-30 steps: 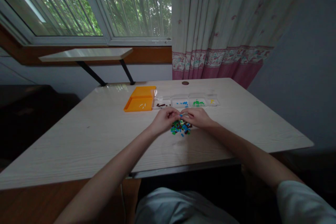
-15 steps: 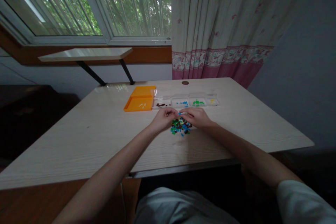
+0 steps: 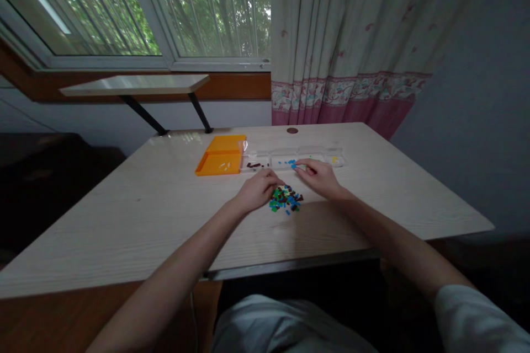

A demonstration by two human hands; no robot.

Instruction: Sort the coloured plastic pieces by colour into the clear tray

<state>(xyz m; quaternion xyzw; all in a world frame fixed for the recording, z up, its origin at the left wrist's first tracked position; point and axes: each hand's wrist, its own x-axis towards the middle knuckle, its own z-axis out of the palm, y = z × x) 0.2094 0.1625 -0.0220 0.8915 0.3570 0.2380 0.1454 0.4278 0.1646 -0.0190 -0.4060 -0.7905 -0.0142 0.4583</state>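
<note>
A mixed pile of small green, blue, dark brown and pale pieces (image 3: 285, 199) lies on the table. My left hand (image 3: 260, 188) rests at the pile's upper left edge, its fingertips against the pieces; whether it grips one is too small to tell. My right hand (image 3: 318, 176) is over the clear compartment tray (image 3: 265, 158), thumb and forefinger pinched on a blue piece (image 3: 293, 165) at the blue compartment. Brown pieces (image 3: 254, 165) sit in the left compartment, yellow ones (image 3: 335, 160) in the right one. The green compartment is mostly hidden behind my right hand.
An open orange case (image 3: 218, 164) with a few white pieces stands left of the tray. A raised shelf (image 3: 136, 85) on black supports is at the back left. A round brown disc (image 3: 292, 130) lies near the table's (image 3: 165, 220) back edge.
My right hand has moved from above the pile up and right to the tray, with the blue piece. My left hand has shifted only slightly, its fingers lower at the pile.
</note>
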